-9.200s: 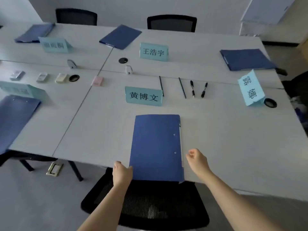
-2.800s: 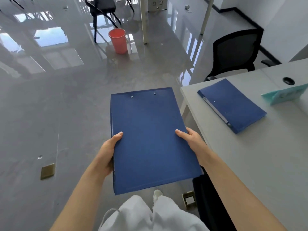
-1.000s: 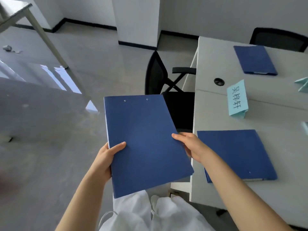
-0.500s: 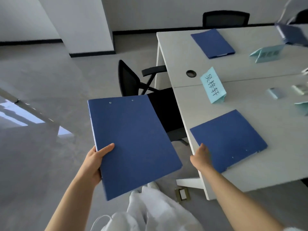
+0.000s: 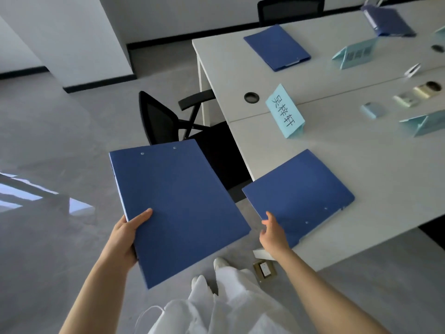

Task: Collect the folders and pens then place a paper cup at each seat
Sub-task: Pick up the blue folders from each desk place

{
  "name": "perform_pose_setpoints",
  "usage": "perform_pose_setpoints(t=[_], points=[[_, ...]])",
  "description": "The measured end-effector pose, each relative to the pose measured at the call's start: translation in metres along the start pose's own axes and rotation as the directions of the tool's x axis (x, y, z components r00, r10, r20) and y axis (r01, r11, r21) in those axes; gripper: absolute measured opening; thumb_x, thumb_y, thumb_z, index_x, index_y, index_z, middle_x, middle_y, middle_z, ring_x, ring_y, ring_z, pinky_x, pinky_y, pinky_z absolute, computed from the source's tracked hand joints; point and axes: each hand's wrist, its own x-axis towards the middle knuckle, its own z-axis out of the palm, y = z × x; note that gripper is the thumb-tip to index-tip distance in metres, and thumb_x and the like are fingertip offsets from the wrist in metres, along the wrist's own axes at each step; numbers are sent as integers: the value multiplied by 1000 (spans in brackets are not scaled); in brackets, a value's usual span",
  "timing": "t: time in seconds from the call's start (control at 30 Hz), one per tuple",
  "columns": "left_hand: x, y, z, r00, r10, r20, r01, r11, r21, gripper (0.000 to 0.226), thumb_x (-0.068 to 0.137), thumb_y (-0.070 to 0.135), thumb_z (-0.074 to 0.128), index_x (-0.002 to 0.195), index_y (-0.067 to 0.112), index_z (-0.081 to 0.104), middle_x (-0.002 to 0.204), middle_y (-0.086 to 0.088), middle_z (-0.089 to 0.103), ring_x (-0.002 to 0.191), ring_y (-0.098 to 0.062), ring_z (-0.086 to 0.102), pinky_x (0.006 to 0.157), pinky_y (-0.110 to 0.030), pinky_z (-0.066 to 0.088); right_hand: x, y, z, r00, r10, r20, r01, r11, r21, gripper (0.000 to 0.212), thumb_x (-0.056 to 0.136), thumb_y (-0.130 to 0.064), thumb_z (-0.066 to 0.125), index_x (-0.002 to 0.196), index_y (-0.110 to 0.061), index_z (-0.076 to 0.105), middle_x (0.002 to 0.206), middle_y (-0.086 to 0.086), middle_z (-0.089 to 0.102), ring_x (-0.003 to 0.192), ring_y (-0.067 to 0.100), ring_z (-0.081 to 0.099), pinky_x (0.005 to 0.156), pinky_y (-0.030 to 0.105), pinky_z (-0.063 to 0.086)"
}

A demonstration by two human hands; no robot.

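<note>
black chair – at table end | cyan name card – on white table | floor socket

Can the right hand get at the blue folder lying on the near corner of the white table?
Probably yes. The right hand is open at the corner of the blue folder, which overhangs the white table edge, with nothing between them.

1. Pretty dim overall, cool bluish daylight.
2. Bright window glare reflects off the glossy floor at the left.
3. Far right bench items are smeared and blurry.
4. Wide-angle bending at the edges; shadows stay soft.
</note>
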Motion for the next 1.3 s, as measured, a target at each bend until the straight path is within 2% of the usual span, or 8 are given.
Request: perform_pose_setpoints(t=[0.1, 0.2, 0.3, 0.43, 0.57, 0.73, 1.0, 1.3], points=[[8, 5, 1, 1000, -6, 19, 5, 1000, 26, 35, 89, 18, 65, 123, 14, 61, 108, -8, 73, 84, -26, 72, 58, -34, 59, 3, 9, -10, 923, 348, -166, -256, 876, 409, 20, 90, -5, 47, 108, -5, 56, 99, 11, 61, 94, 34, 58, 72, 33, 41], [16, 10, 4, 999, 2, 42, -3, 999, 37, 38, 88, 19, 66, 126, 15, 60, 112, -8, 73, 90, -28, 71, 66, -37, 57, -2, 30, -17, 730, 672, 129, -437, 313, 843, 8, 91, -8, 49, 85, -4, 51, 75, 9, 49, 62, 24, 48, 64, 34, 45], [20, 13, 9, 998, 1, 67, -4, 999, 47, 32, 89, 19, 66, 120, 18, 62, 109, -6, 74, 88, -26, 72, 69, -38, 56, -11, 46, -17, 629, 633, 451, -510, -102, 854, 24, 95, -24, 51, 109, -6, 46, 96, 13, 47, 80, 24, 50, 64, 36, 49], [25, 17, 11, 995, -9, 103, 1, 997, 77, 32, 89, 18, 66, 120, 18, 63, 109, -6, 74, 89, -26, 72, 71, -39, 57, -12, 50, -16, 632, 544, 552, -451, -322, 833, 44, 99, -27, 47, 137, -6, 39, 140, 13, 39, 121, 28, 45, 92, 34, 46], [28, 21, 11, 993, -22, 119, 9, 994, 105, 32, 88, 17, 67, 120, 17, 63, 110, -7, 74, 89, -28, 72, 68, -39, 59, -15, 42, -20, 658, 512, 552, -307, -487, 818, 44, 98, -22, 51, 138, -5, 43, 137, 12, 50, 119, 23, 54, 99, 30, 46], [29, 24, 16, 990, -20, 138, 4, 993, 120, 25, 89, 15, 65, 114, 16, 64, 103, -7, 76, 84, -26, 73, 64, -38, 59, -14, 25, -21, 716, 489, 498, -269, -465, 843, 39, 92, -27, 63, 123, -7, 50, 91, 11, 55, 78, 22, 56, 77, 28, 49], [30, 27, 16, 983, -20, 183, -2, 993, 117, 27, 89, 16, 65, 116, 17, 64, 106, -8, 75, 87, -28, 73, 67, -39, 60, -27, -10, -49, 758, 632, 161, 8, -256, 967, 41, 94, -4, 56, 133, -11, 46, 117, 18, 56, 95, 35, 64, 77, 42, 56], [36, 33, 18, 984, -18, 175, 0, 995, 100, 32, 87, 18, 67, 119, 16, 63, 109, -8, 74, 93, -31, 71, 75, -42, 56, -59, -45, -75, 884, 440, 156, 112, -525, 844, 39, 97, -4, 48, 135, -11, 47, 113, 18, 64, 91, 29, 68, 55, 33, 59]])
